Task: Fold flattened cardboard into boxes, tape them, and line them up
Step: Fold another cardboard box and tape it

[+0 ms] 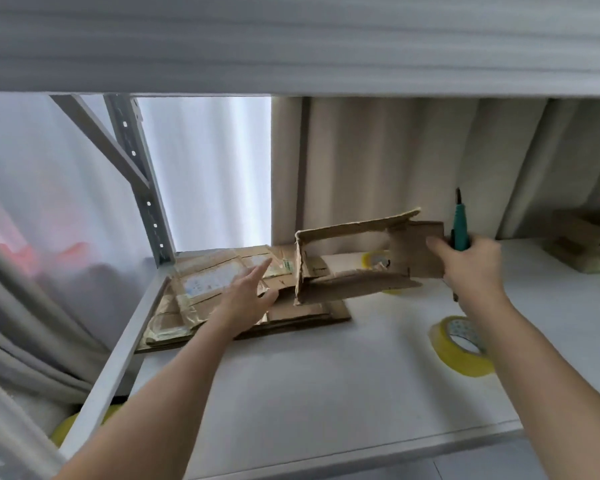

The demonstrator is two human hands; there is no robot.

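Reaching forward, the left hand [248,294] spreads straight fingers while the right hand [471,259] grips an opened box [354,256].

A white shelf board [291,393] sits in a grey metal rack — its perforated upright [142,188] and diagonal brace [101,136] stand at left. Behind hang beige curtains [413,161] and a sheer white curtain [205,168], glowing with daylight.

A single head-worn camera looks forward and down, close over the white shelf [326,375]
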